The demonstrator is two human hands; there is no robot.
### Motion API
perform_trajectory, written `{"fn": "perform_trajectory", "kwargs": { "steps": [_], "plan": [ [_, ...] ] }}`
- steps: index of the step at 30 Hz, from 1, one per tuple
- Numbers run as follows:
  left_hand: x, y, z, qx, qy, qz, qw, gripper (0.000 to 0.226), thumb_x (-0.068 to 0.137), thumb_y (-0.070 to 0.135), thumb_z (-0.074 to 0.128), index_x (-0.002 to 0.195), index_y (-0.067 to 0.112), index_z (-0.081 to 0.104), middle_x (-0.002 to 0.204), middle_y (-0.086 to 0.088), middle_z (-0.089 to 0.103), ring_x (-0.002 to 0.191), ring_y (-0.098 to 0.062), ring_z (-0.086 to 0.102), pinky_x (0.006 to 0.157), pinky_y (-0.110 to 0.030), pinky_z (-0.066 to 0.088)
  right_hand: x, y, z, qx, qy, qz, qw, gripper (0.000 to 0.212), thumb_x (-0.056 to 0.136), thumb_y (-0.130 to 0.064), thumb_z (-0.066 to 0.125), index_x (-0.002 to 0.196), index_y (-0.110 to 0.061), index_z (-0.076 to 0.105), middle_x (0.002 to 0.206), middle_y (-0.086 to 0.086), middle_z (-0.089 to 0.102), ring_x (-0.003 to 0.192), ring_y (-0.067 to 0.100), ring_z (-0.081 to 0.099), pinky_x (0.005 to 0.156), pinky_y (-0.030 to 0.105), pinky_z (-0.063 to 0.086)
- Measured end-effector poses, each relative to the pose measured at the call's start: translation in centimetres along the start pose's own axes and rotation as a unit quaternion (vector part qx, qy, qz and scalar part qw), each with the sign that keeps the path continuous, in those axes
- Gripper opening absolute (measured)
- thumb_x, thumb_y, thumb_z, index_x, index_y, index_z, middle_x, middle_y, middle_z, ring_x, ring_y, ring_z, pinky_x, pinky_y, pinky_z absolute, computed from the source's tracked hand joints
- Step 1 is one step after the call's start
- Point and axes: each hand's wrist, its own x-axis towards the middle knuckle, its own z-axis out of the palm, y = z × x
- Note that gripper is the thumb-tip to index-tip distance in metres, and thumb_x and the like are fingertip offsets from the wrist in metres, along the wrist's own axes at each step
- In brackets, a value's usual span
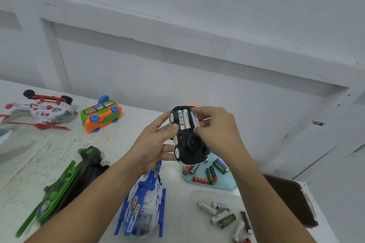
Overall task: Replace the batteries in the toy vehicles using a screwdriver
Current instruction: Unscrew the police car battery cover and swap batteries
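Nearest you, the white tray [197, 195] holds loose white and green batteries [223, 217]; the teal tray [227, 186] beyond holds red, green and blue ones. Above them, your left hand [156, 144] grips the upturned toy car [190, 144] while your right hand [215, 130] pinches the third battery [194, 119] into its underside. Next, it likely needs pressing flat.

Blue-white helicopter [146, 199], camouflage-green helicopter [65, 185], orange-green bus [100, 116], pale-blue tray [227, 184].
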Motion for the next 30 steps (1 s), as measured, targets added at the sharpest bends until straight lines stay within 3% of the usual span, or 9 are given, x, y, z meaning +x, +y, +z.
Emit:
{"fn": "perform_trajectory", "kwargs": {
  "steps": [4, 6, 8, 11, 14, 16, 23, 27, 30],
  "plan": [
    [-0.1, -0.1, 0.0, 0.000, 0.003, 0.002, 1.000, 0.040, 0.097, 0.016, 0.057, 0.131, 0.036, 0.054, 0.113, -0.005, 0.072, 0.082, -0.040, 0.073, 0.067, -0.046, 0.062, -0.2, 0.1, 0.5, -0.015, 0.029, 0.007, 0.999, 0.038, 0.080, 0.005, 0.062, 0.109, -0.019, 0.071, 0.076, -0.016, 0.058, 0.075, 0.008, 0.061, 0.073, 0.017, 0.051],
    [-0.1, -0.1, 0.1, 0.000, 0.004, 0.004, 1.000, 0.041, 0.097, 0.016, 0.057, 0.133, 0.035, 0.053, 0.113, -0.004, 0.072, 0.080, -0.039, 0.073, 0.065, -0.045, 0.062, -0.1, 0.3, 0.7, -0.026, 0.038, 0.015, 0.999, 0.029, 0.081, 0.001, 0.063, 0.102, -0.015, 0.072, 0.082, -0.005, 0.066, 0.082, 0.018, 0.064, 0.082, 0.032, 0.055],
    [-0.1, 0.0, 0.2, -0.001, 0.003, 0.005, 1.000, 0.040, 0.097, 0.016, 0.057, 0.131, 0.036, 0.054, 0.112, -0.004, 0.073, 0.082, -0.041, 0.073, 0.066, -0.046, 0.062, -0.1, 0.4, 0.9, -0.027, 0.046, 0.018, 0.998, 0.021, 0.082, -0.003, 0.064, 0.097, -0.013, 0.075, 0.091, 0.005, 0.071, 0.086, 0.023, 0.065, 0.085, 0.039, 0.054],
    [0.0, 0.2, 0.1, -0.008, 0.005, 0.006, 1.000, 0.036, 0.096, 0.016, 0.057, 0.125, 0.038, 0.056, 0.113, -0.005, 0.072, 0.083, -0.042, 0.072, 0.067, -0.047, 0.062, -0.1, 0.9, 0.8, -0.031, 0.052, -0.005, 0.998, 0.021, 0.087, -0.011, 0.066, 0.103, -0.018, 0.077, 0.100, 0.003, 0.068, 0.091, 0.019, 0.061, 0.085, 0.032, 0.049],
    [0.2, 0.4, -0.1, -0.020, 0.005, 0.007, 1.000, 0.034, 0.096, 0.016, 0.057, 0.122, 0.039, 0.058, 0.113, -0.006, 0.072, 0.083, -0.042, 0.072, 0.067, -0.049, 0.061, 0.2, 2.0, 0.8, 0.014, 0.048, -0.022, 0.999, 0.021, 0.091, -0.020, 0.066, 0.110, -0.025, 0.074, 0.111, -0.004, 0.055, 0.100, 0.004, 0.051, 0.076, 0.005, 0.040],
    [0.2, 0.4, -0.1, -0.025, 0.004, 0.004, 1.000, 0.034, 0.096, 0.016, 0.057, 0.121, 0.039, 0.058, 0.113, -0.008, 0.072, 0.082, -0.042, 0.072, 0.066, -0.048, 0.061, 0.2, 2.6, 0.8, 0.059, 0.029, -0.019, 0.998, 0.023, 0.093, -0.019, 0.063, 0.114, -0.025, 0.072, 0.111, -0.011, 0.052, 0.102, 0.001, 0.051, 0.075, -0.003, 0.037],
    [0.5, 0.4, 0.3, -0.031, 0.008, 0.002, 0.999, 0.036, 0.096, 0.016, 0.058, 0.126, 0.037, 0.057, 0.115, -0.011, 0.071, 0.075, -0.040, 0.072, 0.064, -0.046, 0.061, 0.8, 3.9, 1.9, 0.054, 0.010, -0.040, 0.998, 0.025, 0.098, -0.023, 0.055, 0.117, -0.023, 0.072, 0.115, -0.013, 0.055, 0.105, 0.005, 0.057, 0.081, 0.010, 0.047],
    [0.7, 0.4, 0.3, -0.037, 0.016, -0.004, 0.999, 0.035, 0.096, 0.016, 0.058, 0.124, 0.037, 0.058, 0.112, -0.013, 0.072, 0.080, -0.045, 0.071, 0.061, -0.045, 0.062, 1.1, 4.1, 1.7, 0.061, -0.001, -0.052, 0.997, 0.023, 0.098, -0.022, 0.055, 0.113, -0.024, 0.073, 0.110, -0.016, 0.054, 0.102, 0.002, 0.057, 0.081, 0.014, 0.048],
    [0.8, 0.4, 0.4, -0.037, 0.029, -0.012, 0.999, 0.038, 0.097, 0.018, 0.057, 0.130, 0.036, 0.055, 0.109, -0.013, 0.073, 0.081, -0.045, 0.071, 0.059, -0.045, 0.061, 1.9, 4.5, 0.8, 0.152, -0.051, -0.028, 0.987, 0.025, 0.097, -0.012, 0.055, 0.107, -0.027, 0.072, 0.110, -0.014, 0.058, 0.095, -0.004, 0.060, 0.078, 0.010, 0.047]
  ]
}}
